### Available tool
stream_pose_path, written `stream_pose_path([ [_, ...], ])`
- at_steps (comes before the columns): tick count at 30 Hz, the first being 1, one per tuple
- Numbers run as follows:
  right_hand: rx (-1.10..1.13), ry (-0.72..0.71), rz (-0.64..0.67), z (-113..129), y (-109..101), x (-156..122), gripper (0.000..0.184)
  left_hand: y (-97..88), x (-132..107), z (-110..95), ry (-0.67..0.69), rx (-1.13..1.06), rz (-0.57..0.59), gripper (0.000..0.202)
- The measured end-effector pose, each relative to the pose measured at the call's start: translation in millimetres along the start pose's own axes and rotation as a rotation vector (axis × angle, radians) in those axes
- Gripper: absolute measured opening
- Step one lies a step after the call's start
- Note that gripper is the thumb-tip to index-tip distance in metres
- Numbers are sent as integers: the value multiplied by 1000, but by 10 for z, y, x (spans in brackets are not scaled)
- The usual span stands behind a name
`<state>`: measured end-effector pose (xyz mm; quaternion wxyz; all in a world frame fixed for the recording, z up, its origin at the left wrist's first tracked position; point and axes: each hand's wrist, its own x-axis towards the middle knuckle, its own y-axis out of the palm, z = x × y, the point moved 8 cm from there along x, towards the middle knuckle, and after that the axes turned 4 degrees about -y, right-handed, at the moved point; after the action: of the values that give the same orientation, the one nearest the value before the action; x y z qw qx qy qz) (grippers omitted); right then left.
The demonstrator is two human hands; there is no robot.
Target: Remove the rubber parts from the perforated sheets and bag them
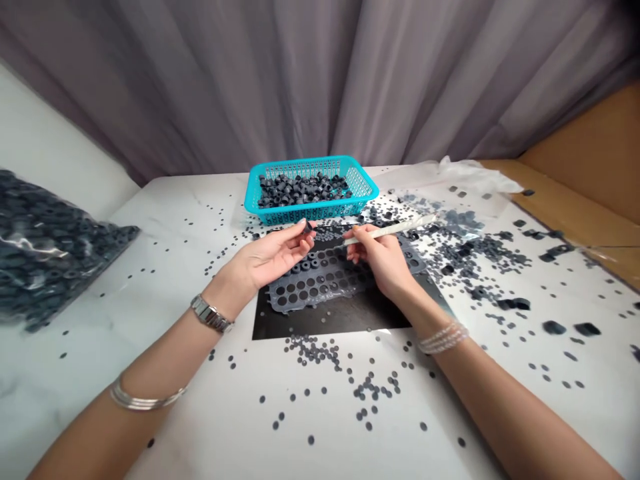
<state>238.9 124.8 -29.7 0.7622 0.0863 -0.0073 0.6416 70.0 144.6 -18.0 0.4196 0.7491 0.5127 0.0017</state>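
Observation:
My left hand [278, 255] pinches a small dark rubber ring [309, 227] between thumb and fingertips, just above a grey perforated rubber sheet [320, 283]. The sheet lies on a black mat [345, 317] in the middle of the white table. My right hand [380, 257] grips a thin pale stick tool [400, 230], whose near tip points left toward the ring. Several rings still sit in the sheet's far rows; the near holes are punched out.
A teal plastic basket [363, 181] holding dark rings stands behind the mat. A clear bag of rings [45, 250] lies at the left. Crumpled clear plastic [465, 177] and a brown cardboard box [590, 180] are at the right. Small dark discs [370, 390] and loose rings litter the table.

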Motion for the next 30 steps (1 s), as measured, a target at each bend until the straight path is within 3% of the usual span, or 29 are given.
stream_pose_path([
  [5,-21,-27,37,11,49,0,20,47,-20,-2,4,-8,-4,11],
  [9,-107,-63,72,45,100,-34,19,16,-28,-38,12,-57,-31,25],
  [12,-273,-114,128,100,168,-79,22,-49,-18,-102,73,1,-66,15],
  [14,-399,-139,188,117,225,-107,25,-75,-30,-203,210,251,-112,4],
  [17,-520,-179,254,133,291,-136,28,59,-95,-300,452,1014,-175,9],
  [19,-565,-210,267,152,319,-147,28,198,-119,-219,547,1522,-153,15],
  [21,-595,-227,264,168,340,-154,26,277,-130,-116,606,1825,-104,21],
  [24,-623,-236,259,187,370,-161,23,312,-130,-34,657,2000,-73,24],
  [30,-667,-251,271,219,414,-174,19,347,-110,38,674,2104,-76,24],
])
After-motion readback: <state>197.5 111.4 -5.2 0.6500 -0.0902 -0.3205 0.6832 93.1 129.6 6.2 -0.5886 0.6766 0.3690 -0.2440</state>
